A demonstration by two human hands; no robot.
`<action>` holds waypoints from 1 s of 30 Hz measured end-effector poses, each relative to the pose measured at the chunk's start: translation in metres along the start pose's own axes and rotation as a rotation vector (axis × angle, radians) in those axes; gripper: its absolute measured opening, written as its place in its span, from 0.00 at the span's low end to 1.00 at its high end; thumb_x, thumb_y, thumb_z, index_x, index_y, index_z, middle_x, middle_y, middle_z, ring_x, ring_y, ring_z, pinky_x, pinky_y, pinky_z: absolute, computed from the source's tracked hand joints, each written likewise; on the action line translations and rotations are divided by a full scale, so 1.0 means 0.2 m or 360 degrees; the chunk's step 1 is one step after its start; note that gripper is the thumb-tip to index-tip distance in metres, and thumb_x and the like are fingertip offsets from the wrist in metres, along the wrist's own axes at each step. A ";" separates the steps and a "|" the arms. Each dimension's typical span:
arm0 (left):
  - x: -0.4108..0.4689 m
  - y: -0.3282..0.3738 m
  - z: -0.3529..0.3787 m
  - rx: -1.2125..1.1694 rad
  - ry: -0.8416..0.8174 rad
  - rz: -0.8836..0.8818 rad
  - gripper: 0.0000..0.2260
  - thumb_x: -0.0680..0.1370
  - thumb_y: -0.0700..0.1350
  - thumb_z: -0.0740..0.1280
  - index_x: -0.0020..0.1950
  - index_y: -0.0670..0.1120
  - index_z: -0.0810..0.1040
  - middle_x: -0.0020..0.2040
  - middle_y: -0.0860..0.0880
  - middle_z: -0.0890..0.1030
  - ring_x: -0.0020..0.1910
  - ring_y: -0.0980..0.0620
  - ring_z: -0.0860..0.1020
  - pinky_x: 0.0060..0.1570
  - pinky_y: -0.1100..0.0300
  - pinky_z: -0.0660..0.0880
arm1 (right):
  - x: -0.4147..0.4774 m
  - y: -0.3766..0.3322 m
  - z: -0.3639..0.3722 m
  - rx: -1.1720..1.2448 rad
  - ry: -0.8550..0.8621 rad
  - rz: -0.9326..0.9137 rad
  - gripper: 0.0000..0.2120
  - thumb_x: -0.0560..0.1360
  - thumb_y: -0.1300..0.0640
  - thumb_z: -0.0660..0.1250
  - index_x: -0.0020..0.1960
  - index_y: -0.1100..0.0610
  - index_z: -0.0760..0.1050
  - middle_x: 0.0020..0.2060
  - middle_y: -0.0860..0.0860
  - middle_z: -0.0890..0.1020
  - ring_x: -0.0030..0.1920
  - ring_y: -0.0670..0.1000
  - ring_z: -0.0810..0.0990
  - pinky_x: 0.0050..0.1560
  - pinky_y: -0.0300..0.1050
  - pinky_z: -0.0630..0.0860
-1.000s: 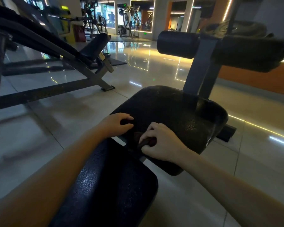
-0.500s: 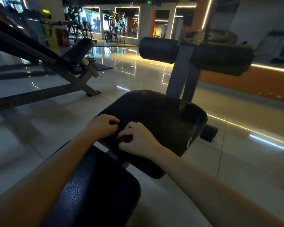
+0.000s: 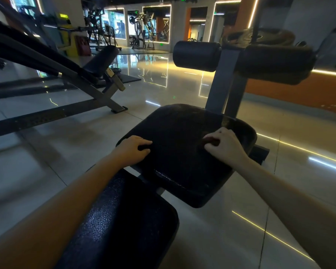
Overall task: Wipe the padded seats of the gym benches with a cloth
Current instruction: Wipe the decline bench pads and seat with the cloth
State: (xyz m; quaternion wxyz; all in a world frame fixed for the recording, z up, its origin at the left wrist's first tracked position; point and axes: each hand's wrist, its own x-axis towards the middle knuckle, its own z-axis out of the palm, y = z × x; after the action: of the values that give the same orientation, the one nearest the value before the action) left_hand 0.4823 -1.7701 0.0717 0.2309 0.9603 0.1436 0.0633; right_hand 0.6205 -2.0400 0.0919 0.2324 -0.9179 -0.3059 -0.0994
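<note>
Bench seat (image 3: 182,152), long axis twd rollers (image 3: 196,55), R hand (image 3: 225,146) grips cloth (image 3: 209,141)

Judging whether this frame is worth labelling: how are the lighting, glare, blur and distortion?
Head view: dim overall, so the black seat pad shows little texture and the dark cloth under the right hand is barely legible. Head view: light strips glare off the glossy floor. Head view: floor at left smeared, left hand fairly sharp. Head view: wide-angle bending near the borders.
</note>
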 end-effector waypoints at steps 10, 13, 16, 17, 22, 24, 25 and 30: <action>0.00 0.02 0.02 -0.0058 0.0073 -0.0047 0.17 0.80 0.50 0.65 0.68 0.59 0.75 0.71 0.47 0.69 0.69 0.45 0.68 0.69 0.45 0.66 | -0.51 -0.28 0.05 0.0193 -0.0196 -0.0690 0.14 0.77 0.52 0.66 0.62 0.47 0.79 0.50 0.45 0.71 0.51 0.45 0.68 0.53 0.32 0.67; -0.05 0.07 0.05 -0.0144 0.0161 -0.0030 0.15 0.79 0.49 0.66 0.66 0.58 0.77 0.70 0.49 0.69 0.69 0.47 0.68 0.70 0.47 0.65 | -0.42 -0.18 0.03 0.0199 -0.0117 -0.0605 0.13 0.76 0.55 0.68 0.60 0.47 0.80 0.49 0.45 0.71 0.52 0.45 0.68 0.52 0.30 0.65; -0.10 0.15 0.07 -0.0105 0.0120 0.0000 0.15 0.78 0.53 0.68 0.64 0.59 0.77 0.71 0.51 0.69 0.69 0.49 0.68 0.71 0.48 0.63 | -0.19 -0.02 0.03 0.0033 0.0069 -0.0189 0.13 0.77 0.57 0.67 0.60 0.48 0.80 0.48 0.46 0.69 0.54 0.48 0.67 0.49 0.35 0.61; -0.10 0.19 0.07 -0.0112 0.0078 0.0015 0.15 0.77 0.54 0.69 0.64 0.60 0.77 0.72 0.52 0.68 0.71 0.49 0.66 0.72 0.46 0.62 | -0.15 0.02 0.03 0.0012 0.0112 -0.0078 0.13 0.77 0.57 0.67 0.61 0.48 0.80 0.48 0.46 0.70 0.54 0.49 0.67 0.50 0.36 0.60; -0.04 0.38 0.09 -0.0212 -0.0108 0.0114 0.16 0.78 0.53 0.69 0.66 0.59 0.76 0.72 0.51 0.66 0.72 0.48 0.64 0.71 0.43 0.64 | -0.32 -0.09 0.03 0.0112 0.0148 -0.0288 0.13 0.75 0.57 0.68 0.58 0.46 0.81 0.47 0.44 0.69 0.51 0.46 0.66 0.51 0.31 0.64; 0.01 0.46 0.12 -0.0223 -0.0091 0.0146 0.16 0.78 0.52 0.68 0.66 0.58 0.75 0.72 0.51 0.67 0.71 0.48 0.65 0.71 0.44 0.64 | -0.47 -0.17 0.03 0.0224 0.0066 -0.0476 0.14 0.74 0.57 0.68 0.58 0.46 0.81 0.49 0.43 0.69 0.52 0.44 0.65 0.52 0.28 0.64; 0.04 0.49 0.13 -0.0210 -0.0072 0.0163 0.16 0.78 0.52 0.67 0.66 0.58 0.76 0.71 0.51 0.68 0.71 0.48 0.66 0.71 0.45 0.65 | -0.52 -0.18 0.04 0.0264 0.0056 -0.0534 0.15 0.74 0.57 0.68 0.59 0.47 0.80 0.49 0.43 0.70 0.52 0.43 0.65 0.53 0.27 0.63; 0.09 0.56 0.20 -0.0131 -0.0095 0.0122 0.16 0.80 0.55 0.65 0.68 0.61 0.73 0.74 0.51 0.66 0.73 0.46 0.65 0.72 0.41 0.61 | -0.59 -0.05 0.09 0.0372 0.0331 -0.0648 0.16 0.72 0.59 0.66 0.58 0.53 0.81 0.52 0.50 0.75 0.51 0.48 0.70 0.55 0.29 0.64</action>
State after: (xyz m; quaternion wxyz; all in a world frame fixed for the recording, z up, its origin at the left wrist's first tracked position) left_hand 0.5336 -1.8765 0.0887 0.2719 0.9562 0.0971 0.0491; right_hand 0.5212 -2.0850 0.0406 0.3424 -0.7891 -0.4683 -0.2019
